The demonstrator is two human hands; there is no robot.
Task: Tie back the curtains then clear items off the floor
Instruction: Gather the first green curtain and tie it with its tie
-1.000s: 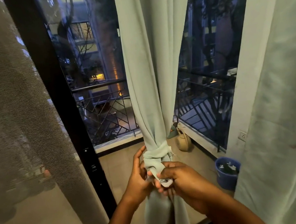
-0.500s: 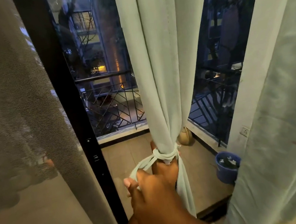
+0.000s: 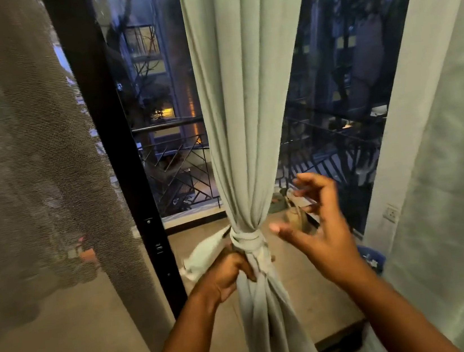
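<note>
Head view: I am letting go of the tie with my right hand.
My right grip is now hanging spread and empty beside the knot, while my left hand is still clenching the tie's loose end just left of the gathered curtain; this curtain looks nearly tied back, the floor items are still waiting.

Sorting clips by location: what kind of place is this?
Probably a home, at a balcony doorway: a green curtain being knotted, a mesh screen, and a railing facing apartment buildings.
</note>
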